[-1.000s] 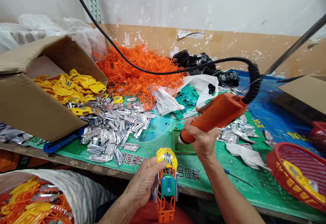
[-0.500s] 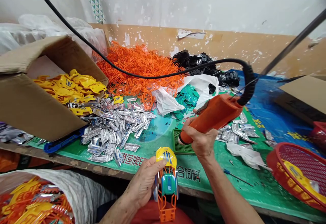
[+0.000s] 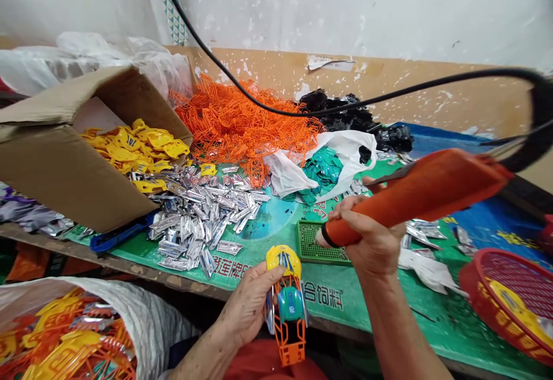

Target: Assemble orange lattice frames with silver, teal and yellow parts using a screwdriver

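My left hand (image 3: 249,292) is closed on a plastic toy car body (image 3: 291,304), with the thumb over its yellow front. The body has an orange cage frame, a green middle panel and silvery side pieces. In my right hand (image 3: 375,249) is a corded electric screwdriver (image 3: 425,189) wrapped in orange. It slants, with its nose pointing down and left over a small green perforated tray (image 3: 311,258) on the table. I cannot make out a bit at the nose. The screwdriver and the car body are apart.
Silvery parts (image 3: 194,227) lie heaped beside a cardboard box (image 3: 64,178) of yellow pieces. Behind are orange frames (image 3: 242,121), green pieces (image 3: 323,167) in a white bag and black parts (image 3: 341,109). A red basket (image 3: 479,288) stands right, a white sack (image 3: 147,328) lower left. A black cable (image 3: 276,112) crosses above.
My right hand and the screwdriver have moved right and closer to me, with the tool's rear end lower. The left hand keeps hold of the car body. The whole view has shifted slightly.
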`<state>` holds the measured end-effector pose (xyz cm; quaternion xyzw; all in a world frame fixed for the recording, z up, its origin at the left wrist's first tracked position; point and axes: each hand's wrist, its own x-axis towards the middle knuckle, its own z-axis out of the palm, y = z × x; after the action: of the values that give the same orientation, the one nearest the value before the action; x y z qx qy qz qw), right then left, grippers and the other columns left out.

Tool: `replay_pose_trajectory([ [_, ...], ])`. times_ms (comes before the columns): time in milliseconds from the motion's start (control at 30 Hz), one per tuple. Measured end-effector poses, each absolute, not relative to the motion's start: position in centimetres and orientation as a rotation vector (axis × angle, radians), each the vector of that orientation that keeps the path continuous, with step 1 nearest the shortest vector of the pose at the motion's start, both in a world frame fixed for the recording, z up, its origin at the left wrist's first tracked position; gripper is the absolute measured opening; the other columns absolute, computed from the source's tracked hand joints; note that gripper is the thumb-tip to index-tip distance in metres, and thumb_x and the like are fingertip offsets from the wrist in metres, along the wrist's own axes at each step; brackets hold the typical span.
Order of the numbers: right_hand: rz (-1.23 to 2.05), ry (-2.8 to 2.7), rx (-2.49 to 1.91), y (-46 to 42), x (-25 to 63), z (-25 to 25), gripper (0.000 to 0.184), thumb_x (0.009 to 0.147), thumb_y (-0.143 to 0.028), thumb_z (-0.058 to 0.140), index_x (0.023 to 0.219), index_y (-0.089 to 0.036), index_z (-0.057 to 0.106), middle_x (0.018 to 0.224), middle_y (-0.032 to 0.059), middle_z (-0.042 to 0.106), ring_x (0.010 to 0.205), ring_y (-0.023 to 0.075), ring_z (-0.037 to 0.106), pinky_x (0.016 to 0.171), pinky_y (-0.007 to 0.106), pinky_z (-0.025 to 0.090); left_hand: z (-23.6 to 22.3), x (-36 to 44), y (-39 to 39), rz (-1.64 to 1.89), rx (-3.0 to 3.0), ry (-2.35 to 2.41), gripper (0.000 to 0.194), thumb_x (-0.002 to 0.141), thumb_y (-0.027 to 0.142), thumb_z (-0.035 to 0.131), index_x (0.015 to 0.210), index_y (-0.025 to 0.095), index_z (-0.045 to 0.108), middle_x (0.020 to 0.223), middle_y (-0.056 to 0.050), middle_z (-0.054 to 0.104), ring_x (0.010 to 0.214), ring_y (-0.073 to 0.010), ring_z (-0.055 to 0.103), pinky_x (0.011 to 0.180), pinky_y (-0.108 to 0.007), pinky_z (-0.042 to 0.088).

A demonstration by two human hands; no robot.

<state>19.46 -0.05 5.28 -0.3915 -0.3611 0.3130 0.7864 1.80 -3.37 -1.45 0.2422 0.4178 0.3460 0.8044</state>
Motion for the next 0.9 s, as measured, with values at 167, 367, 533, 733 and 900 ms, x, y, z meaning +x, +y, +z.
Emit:
replay_pose_trajectory([
  [167, 0.802, -0.855, -0.715, -3.0, 18.4, 7.0, 0.045, 0.063, -0.009, 0.066, 0.104, -0.027, 0.061, 0.066, -0.0046, 0.062, 0.058, 0.0141, 0.057, 0.061, 0.034, 0.05, -1.4, 1.9, -3.5, 0.741, 0.497, 0.91, 0.036, 0.064, 0.037, 0.082, 0.084, 0.009, 0.07, 0.069, -0.005, 0.068, 0.05, -0.0091, 0.055, 0.049, -0.021, 0.05],
  [367, 0.821, -0.875, -0.713, -3.8, 17.0, 6.9, 0.045, 0.062, -0.008, 0.065, 0.103, -0.028, 0.061, 0.066, -0.0045, 0.062, 0.06, 0.0134, 0.057, 0.063, 0.033, 0.052, -1.4, 1.8, -3.4, 0.741, 0.487, 0.88, 0.037, 0.065, 0.037, 0.081, 0.085, 0.009, 0.068, 0.069, -0.005, 0.067, 0.05, -0.009, 0.055, 0.047, -0.021, 0.049],
  [533, 0.841, -0.874, -0.751, -3.6, 16.6, 6.3, 0.05, 0.062, -0.009, 0.068, 0.108, -0.029, 0.059, 0.066, -0.0053, 0.061, 0.059, 0.013, 0.057, 0.062, 0.032, 0.052, -1.7, 1.7, -3.4, 0.747, 0.494, 0.872, 0.036, 0.066, 0.036, 0.08, 0.087, 0.009, 0.067, 0.069, -0.005, 0.066, 0.05, -0.0089, 0.055, 0.049, -0.022, 0.05],
  [733, 0.818, -0.905, -0.775, -3.9, 16.5, 6.0, 0.049, 0.064, -0.01, 0.067, 0.108, -0.029, 0.058, 0.067, -0.0054, 0.062, 0.06, 0.0137, 0.059, 0.064, 0.033, 0.052, -1.9, 1.8, -3.4, 0.734, 0.486, 0.893, 0.034, 0.066, 0.036, 0.08, 0.082, 0.009, 0.066, 0.063, -0.003, 0.063, 0.045, -0.007, 0.05, 0.045, -0.02, 0.047],
  [900, 0.828, -0.894, -0.779, -3.9, 16.5, 6.1, 0.051, 0.064, -0.01, 0.068, 0.11, -0.029, 0.055, 0.066, -0.0061, 0.062, 0.06, 0.0136, 0.057, 0.063, 0.033, 0.051, -2.1, 1.7, -3.5, 0.746, 0.494, 0.877, 0.033, 0.067, 0.035, 0.079, 0.085, 0.009, 0.066, 0.065, -0.003, 0.064, 0.046, -0.0076, 0.051, 0.048, -0.021, 0.049],
])
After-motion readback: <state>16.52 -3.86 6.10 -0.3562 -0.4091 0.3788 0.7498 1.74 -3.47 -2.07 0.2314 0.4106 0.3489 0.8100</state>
